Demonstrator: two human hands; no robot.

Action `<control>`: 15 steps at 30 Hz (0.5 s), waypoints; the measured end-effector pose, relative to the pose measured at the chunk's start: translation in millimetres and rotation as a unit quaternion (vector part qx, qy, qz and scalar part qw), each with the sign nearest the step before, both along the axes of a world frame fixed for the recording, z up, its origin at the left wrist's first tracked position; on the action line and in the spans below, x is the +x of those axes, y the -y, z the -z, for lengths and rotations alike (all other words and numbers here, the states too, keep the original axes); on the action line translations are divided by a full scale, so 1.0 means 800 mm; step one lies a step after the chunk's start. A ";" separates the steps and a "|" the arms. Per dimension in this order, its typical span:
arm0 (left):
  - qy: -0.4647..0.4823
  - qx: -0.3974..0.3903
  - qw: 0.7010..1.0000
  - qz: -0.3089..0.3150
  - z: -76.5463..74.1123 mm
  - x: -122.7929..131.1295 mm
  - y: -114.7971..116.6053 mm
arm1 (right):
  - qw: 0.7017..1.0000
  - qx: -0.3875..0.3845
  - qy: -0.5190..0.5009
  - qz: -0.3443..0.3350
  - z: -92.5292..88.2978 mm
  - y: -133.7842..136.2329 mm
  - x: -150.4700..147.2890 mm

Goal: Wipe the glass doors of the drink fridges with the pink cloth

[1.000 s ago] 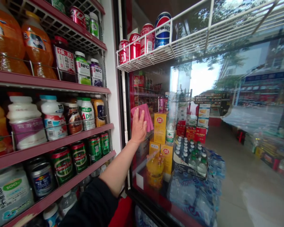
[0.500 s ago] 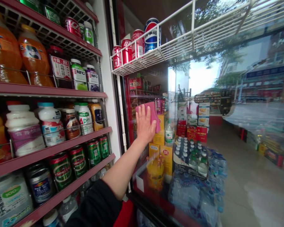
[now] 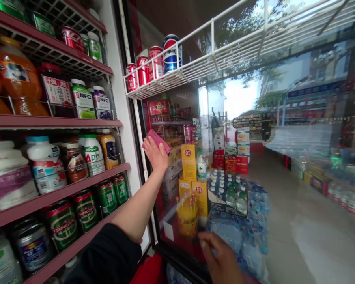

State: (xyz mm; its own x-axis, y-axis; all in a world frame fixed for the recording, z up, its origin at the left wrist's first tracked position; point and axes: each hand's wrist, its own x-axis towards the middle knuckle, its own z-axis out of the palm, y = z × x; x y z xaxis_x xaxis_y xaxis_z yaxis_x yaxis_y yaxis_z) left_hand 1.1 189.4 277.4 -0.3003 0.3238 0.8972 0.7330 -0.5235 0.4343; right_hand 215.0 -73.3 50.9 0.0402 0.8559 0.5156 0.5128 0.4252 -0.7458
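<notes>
The left hand (image 3: 155, 154) pins a folded pink cloth (image 3: 157, 141) at 12 o'clock against the glass cooler door (image 3: 242, 98). The right hand (image 3: 219, 257), at 5 o'clock, hangs loosely open and empty.

left hand (image 3: 155, 155) raised high, right hand (image 3: 219, 257) low — half-curled

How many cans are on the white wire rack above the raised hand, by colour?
Red cans: 3
Blue Pepsi can: 1
Total: 4
</notes>
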 end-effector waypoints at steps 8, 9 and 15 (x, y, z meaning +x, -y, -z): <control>-0.210 0.073 0.973 0.056 0.021 0.098 0.069 | 0.912 0.342 0.171 0.152 -0.187 -0.065 0.058; -0.266 0.086 0.957 0.073 0.027 0.107 0.076 | 0.897 0.359 0.202 0.159 -0.205 -0.071 0.060; -0.226 0.039 0.970 0.085 0.022 0.099 0.072 | 0.829 0.396 0.371 0.138 -0.258 -0.089 0.071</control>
State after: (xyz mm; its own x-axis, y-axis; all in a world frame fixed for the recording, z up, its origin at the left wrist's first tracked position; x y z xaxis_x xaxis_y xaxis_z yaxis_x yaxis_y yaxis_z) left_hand 80.6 132.1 259.5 0.1820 0.2599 0.9483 0.7391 -0.6722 0.0424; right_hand 272.0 -2.4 257.6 -0.4020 0.2480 0.8814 0.8640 0.4213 0.2755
